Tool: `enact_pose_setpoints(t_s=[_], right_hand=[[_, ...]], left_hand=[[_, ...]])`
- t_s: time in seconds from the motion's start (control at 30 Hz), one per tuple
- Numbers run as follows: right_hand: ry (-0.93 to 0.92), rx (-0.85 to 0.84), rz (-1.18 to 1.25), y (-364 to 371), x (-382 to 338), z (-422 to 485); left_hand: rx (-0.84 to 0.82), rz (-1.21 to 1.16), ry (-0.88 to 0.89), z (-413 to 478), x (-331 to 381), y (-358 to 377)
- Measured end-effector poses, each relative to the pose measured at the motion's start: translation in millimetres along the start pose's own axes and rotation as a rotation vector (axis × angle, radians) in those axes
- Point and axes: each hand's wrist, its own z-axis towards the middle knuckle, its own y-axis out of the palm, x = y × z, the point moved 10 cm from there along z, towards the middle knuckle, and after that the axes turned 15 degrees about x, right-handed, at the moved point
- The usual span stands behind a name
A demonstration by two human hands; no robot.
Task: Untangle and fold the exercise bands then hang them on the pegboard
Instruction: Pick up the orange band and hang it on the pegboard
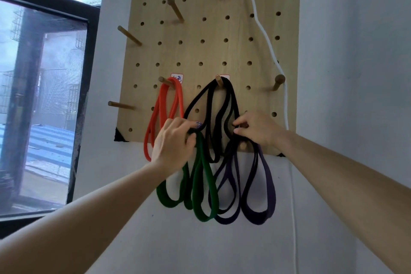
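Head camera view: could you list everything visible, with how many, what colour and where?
pegboard: one, light wood, on the white wall
pegs: several, wooden, sticking out of the pegboard
orange band: one, orange, hanging from a left peg
black band: one, black, hanging from the middle peg
green band: one, dark green, hanging below the left hand
purple band: one, purple, hanging below the right hand
cord: one, white, down the board's right side
window: one, dark-framed, left of the board
left hand: grips the green band's top
right hand: pinches the purple band's top
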Motion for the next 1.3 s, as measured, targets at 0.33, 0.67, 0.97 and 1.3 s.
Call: enact_pose_setpoints(t_s=[0.33, 0.67, 0.97, 1.3], right_hand=[[-0.041, 0.076, 0.000, 15.3, -35.8, 8.1], [0.081, -0.160, -0.046, 25.5, 7.9, 7.9], [-0.012, -0.042, 0.145, 2.6, -6.1, 0.9], [0.067, 0.094, 0.189, -19.7, 15.6, -1.0]], left_hand=[[-0.446, 0.076, -0.247, 18.1, -82.3, 24.0], [-0.652, -0.148, -0.599, -11.2, -106.3, 32.2], [-0.684, -0.197, -0.650, -36.7, -113.8, 38.3], [-0.134, -0.288, -0.522, 0.9, -82.2, 4.6]])
